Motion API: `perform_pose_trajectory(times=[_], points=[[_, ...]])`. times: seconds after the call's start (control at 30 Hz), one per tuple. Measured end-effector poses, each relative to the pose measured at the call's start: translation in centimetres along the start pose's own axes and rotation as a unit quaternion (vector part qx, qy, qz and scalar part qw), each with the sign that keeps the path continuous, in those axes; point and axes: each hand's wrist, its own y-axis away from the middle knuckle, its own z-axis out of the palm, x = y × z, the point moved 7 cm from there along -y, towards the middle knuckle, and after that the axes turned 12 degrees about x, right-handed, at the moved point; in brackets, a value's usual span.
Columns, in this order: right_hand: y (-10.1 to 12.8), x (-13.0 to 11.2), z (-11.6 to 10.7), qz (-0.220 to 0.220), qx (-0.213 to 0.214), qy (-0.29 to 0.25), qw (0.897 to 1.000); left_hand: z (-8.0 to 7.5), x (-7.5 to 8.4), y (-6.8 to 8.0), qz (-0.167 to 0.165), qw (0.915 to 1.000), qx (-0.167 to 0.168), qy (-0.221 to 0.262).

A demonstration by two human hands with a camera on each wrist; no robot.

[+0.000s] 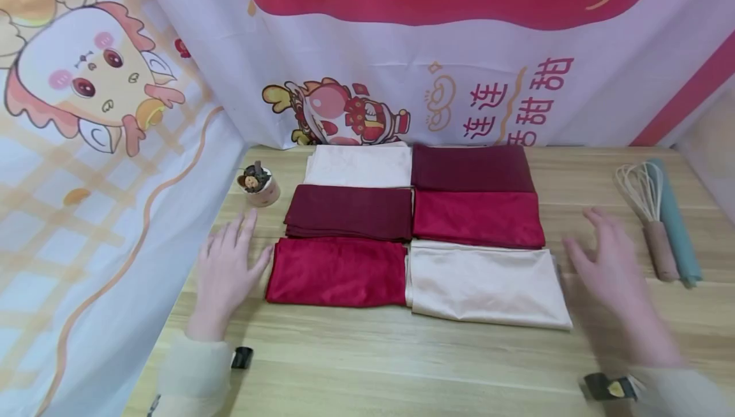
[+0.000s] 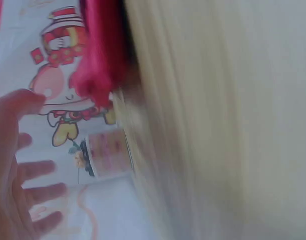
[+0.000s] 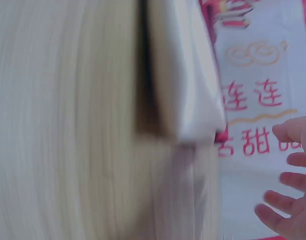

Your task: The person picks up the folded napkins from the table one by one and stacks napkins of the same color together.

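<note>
Folded cloths lie in two columns on the table. On the left, from back to front, are a white cloth [image 1: 362, 166], a dark maroon cloth [image 1: 350, 212] and a bright red cloth [image 1: 339, 273]. The right column has a dark maroon cloth [image 1: 471, 168], a red cloth [image 1: 478, 218] and a shiny cream cloth [image 1: 488, 284] in front. My left hand [image 1: 228, 270], fingers spread, is just left of the front red cloth and holds nothing. To the right of the cream cloth, my right hand [image 1: 610, 264] is blurred, fingers apart, holding nothing.
A small decorated cup [image 1: 261, 186] stands at the back left. On the right lie a whisk [image 1: 653, 226] with a wooden handle and a teal rolled item [image 1: 677, 232]. Printed curtains [image 1: 356, 47] hang behind and to the left of the table.
</note>
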Motion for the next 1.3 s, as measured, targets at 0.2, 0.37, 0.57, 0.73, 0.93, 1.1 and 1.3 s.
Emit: perform_pose_trajectory(times=[0.2,0.37,0.57,0.73,0.93,1.1,1.3], points=[[1.2,-3.0,2.1,0.033,-0.039,-0.096,0.994,0.4,0.3,1.6,-0.136,0.9826,-0.049,0.117],[2.5,-6.4,4.8,0.041,-0.095,-0.132,0.986,0.8,0.8,2.8,-0.206,0.9517,-0.076,0.215],[3.7,-11.0,8.3,0.021,-0.140,-0.188,0.972,1.1,1.2,4.0,-0.260,0.9195,-0.099,0.278],[4.2,-14.7,11.2,0.003,-0.174,-0.232,0.957,1.4,1.6,4.8,-0.282,0.9058,-0.121,0.292],[4.6,-17.6,14.1,-0.022,-0.209,-0.218,0.953,2.2,1.7,5.3,-0.295,0.8950,-0.132,0.307],[4.2,-18.9,15.7,-0.060,-0.205,-0.171,0.962,3.0,1.6,5.4,-0.290,0.8962,-0.133,0.308],[3.6,-19.7,17.0,-0.070,-0.201,-0.085,0.973,3.7,1.5,4.8,-0.286,0.8956,-0.139,0.311]])
